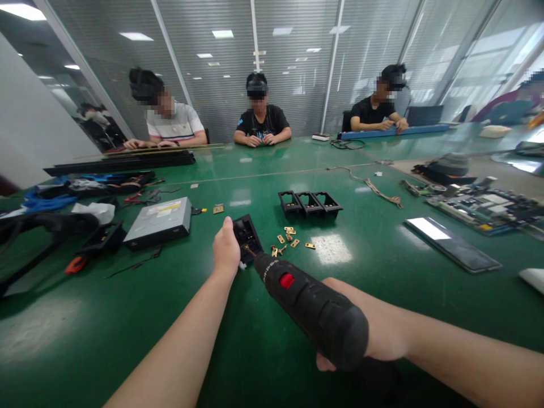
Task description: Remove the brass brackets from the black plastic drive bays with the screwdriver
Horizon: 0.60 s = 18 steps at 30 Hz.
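Note:
My left hand point(226, 248) is closed around the left side of a black plastic housing point(245, 229), tilted up off the green table. In my right hand point(340, 317) is a black cordless drill point(310, 303) with a red switch; its body hides most of my fingers. The drill's bit points into the housing, near small brass-coloured parts inside; whether it touches a screw I cannot tell. Several small brass plates point(294, 243) lie loose just right of the housing. Beyond them stands a row of three joined black frames point(309, 204).
A silver disc drive point(159, 222) lies to the left, near cables and a black housing with an orange part point(76, 264). On the right are a phone point(453, 243) and circuit boards point(488, 204). Several people point(262, 116) sit across the green table point(255, 362).

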Available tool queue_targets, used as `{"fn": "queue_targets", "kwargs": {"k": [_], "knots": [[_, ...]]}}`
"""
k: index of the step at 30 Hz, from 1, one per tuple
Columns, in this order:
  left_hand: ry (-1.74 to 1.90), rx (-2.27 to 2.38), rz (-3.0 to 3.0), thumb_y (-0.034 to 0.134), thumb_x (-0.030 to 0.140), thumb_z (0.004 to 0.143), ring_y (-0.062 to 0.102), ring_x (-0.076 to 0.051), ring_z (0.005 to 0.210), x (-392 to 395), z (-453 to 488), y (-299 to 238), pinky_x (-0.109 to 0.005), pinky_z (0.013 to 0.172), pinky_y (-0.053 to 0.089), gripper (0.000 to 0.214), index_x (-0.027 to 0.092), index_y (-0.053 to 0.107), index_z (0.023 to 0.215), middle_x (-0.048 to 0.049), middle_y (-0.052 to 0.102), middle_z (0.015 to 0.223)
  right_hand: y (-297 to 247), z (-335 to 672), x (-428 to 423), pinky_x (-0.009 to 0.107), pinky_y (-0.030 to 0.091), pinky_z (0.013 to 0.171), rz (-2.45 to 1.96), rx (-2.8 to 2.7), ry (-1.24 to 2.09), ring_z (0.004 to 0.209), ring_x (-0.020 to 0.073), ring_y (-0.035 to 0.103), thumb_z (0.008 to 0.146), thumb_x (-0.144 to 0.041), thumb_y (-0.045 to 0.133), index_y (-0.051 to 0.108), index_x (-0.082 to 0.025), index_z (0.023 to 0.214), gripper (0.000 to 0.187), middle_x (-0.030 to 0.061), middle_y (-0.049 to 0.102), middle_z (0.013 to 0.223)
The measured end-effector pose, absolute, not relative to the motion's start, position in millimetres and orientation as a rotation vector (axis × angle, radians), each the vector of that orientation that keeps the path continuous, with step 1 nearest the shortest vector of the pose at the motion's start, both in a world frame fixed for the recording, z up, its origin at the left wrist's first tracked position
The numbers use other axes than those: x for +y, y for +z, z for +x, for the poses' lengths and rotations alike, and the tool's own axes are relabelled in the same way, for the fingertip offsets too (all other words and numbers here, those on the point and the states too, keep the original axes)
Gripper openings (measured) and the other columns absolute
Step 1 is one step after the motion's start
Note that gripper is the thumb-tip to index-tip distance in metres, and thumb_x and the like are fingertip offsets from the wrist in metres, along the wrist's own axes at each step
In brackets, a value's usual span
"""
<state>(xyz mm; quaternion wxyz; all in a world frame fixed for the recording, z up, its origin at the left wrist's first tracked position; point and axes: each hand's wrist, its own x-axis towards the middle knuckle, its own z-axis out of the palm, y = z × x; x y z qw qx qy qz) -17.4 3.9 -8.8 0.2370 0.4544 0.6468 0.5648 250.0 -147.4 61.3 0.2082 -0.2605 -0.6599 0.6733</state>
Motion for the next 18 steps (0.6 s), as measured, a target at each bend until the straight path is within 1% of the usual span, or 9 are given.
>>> {"fn": "queue_targets", "kwargs": {"k": [8,12,18], "knots": [[1.535,1.770,1.246,0.037,0.087,0.093,0.061,-0.026,0.076,6.1,-19.2,-11.4,-0.037,0.074,0.043,0.071,0.024,0.057,0.069,-0.0080,0.067,0.075,60.8,251.2,-148.9,0.025,0.052,0.058,-0.777,-1.806,1.834,0.065,0.0169,0.066,0.064,-0.027,0.098,0.072,-0.015,0.074,0.031,0.0005,0.072,0.069],[1.532,1.778,1.249,0.036,0.089,0.092,0.059,-0.025,0.076,6.7,-19.1,-11.7,-0.037,0.073,0.043,0.073,0.023,0.060,0.071,-0.0079,0.067,0.075,58.8,251.0,-149.0,0.025,0.052,0.058,-0.772,-1.819,1.821,0.065,0.0160,0.066,0.066,-0.031,0.098,0.071,-0.016,0.076,0.033,-0.0003,0.071,0.070],[1.542,1.795,1.246,0.037,0.087,0.093,0.061,-0.025,0.076,4.5,-17.9,-9.3,-0.037,0.075,0.043,0.072,0.023,0.058,0.069,-0.0072,0.067,0.074,59.7,250.5,-147.6,0.025,0.054,0.058,-0.754,-1.833,1.872,0.062,0.0160,0.068,0.068,-0.035,0.098,0.070,-0.016,0.073,0.035,-0.0010,0.072,0.066]]}}
